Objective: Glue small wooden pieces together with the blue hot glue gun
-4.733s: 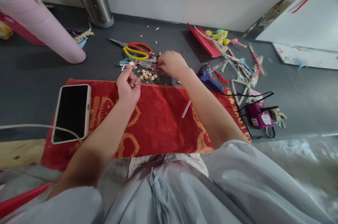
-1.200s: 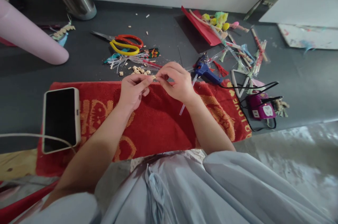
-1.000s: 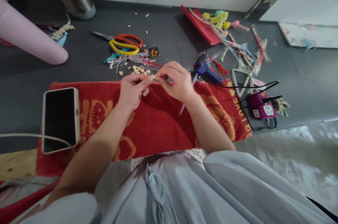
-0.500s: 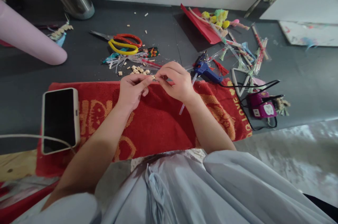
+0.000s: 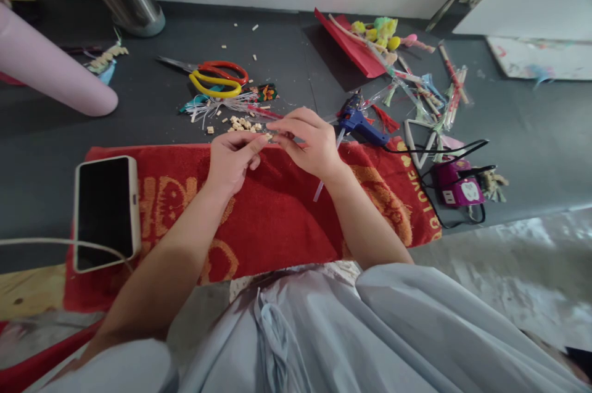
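Observation:
My left hand (image 5: 232, 160) is closed, thumb and forefinger pinching a small pale beige piece (image 5: 269, 136) that shows only in part. From the other side my right hand (image 5: 309, 140) meets it, thumb close to the piece and forefinger slightly raised above it; whether it grips the piece is hidden. Just beyond the fingers lies a heap of small cream pieces (image 5: 243, 124). Both forearms rest over a red towel (image 5: 282, 214). A blue glue gun (image 5: 363, 124) with a clear glue stick (image 5: 318, 191) lies beside my right hand.
Scissors (image 5: 219, 79) with red and yellow handles lie behind the heap, near white strings (image 5: 210, 108). A phone (image 5: 105, 214) with a cable is at left, below a pink cylinder (image 5: 55, 66). Red paper (image 5: 354, 50), wrapped sticks (image 5: 456, 87) and a purple box (image 5: 457, 183) are at right.
My right forefinger has lifted and stretched slightly over the small piece. My left hand stays nearly in place, still pinching.

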A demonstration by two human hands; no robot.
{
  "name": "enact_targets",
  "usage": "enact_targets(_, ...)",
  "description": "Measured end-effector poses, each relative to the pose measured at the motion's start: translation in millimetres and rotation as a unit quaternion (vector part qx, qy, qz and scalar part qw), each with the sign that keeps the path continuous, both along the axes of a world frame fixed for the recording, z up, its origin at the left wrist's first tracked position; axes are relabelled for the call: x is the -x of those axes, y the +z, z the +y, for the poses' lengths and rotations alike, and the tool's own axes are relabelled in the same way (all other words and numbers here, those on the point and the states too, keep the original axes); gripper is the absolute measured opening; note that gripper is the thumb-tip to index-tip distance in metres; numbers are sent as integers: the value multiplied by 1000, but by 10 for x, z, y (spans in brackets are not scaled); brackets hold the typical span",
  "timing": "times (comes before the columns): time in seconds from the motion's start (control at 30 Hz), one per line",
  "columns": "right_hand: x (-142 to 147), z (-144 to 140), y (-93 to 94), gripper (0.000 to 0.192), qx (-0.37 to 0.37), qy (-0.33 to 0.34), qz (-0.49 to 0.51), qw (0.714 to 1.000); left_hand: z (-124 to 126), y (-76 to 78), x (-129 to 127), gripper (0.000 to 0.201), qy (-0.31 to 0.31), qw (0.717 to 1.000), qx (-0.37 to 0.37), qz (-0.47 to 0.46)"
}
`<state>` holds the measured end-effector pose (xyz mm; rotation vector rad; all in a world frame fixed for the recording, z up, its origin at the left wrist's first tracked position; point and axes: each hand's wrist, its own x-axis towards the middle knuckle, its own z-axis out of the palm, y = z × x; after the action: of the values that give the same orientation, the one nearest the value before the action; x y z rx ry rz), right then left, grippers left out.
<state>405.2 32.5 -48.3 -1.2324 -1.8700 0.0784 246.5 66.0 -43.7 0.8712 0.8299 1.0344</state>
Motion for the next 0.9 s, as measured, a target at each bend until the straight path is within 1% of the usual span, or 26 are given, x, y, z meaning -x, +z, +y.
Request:
enact_targets(0.1, -13, 15, -42, 19, -25, 5, -19, 999, 9, -17, -2, 26, 3, 1000, -16, -7)
enact_targets(0.23, -16, 29, -64, 23, -42, 3, -48, 998, 29, -86, 5, 33, -2, 999, -47, 5)
enact_targets(0.47, -26, 25, -64, 21, -128, 12, -94, 987, 47, -161, 14, 33, -6, 997, -66, 33)
enact_targets(0.63, -45, 16, -72, 22, -122, 15, -125, 985, 48, -177, 19, 30, -11, 997, -63, 33)
enact_targets(0.9, -54, 20, -97, 21, -123, 33, -149, 981, 36, -162, 22, 34, -16, 999, -35, 27)
